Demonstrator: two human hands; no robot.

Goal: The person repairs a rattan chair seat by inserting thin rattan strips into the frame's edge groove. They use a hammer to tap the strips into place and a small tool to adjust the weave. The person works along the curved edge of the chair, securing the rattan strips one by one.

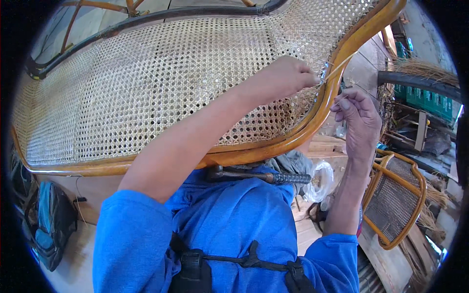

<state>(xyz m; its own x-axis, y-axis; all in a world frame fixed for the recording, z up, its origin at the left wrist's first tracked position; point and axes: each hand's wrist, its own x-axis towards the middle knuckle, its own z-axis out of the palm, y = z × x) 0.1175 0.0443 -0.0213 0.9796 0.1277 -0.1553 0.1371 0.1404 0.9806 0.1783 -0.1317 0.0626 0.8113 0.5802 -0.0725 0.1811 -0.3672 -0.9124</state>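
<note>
Left hand (pixel 286 75) rests on the woven cane panel (pixel 146 93), grip pinched on a cane strand (pixel 337 68) at the wooden frame (pixel 337 83). Right hand (pixel 359 117), just outside that frame, grip closed (contents unclear).

Far to the right, green crates (pixel 424 97) stand stacked behind the clutter. A clear plastic bag (pixel 320 179) lies crumpled low down, right of centre. I see no signs, labels or screens.
</note>
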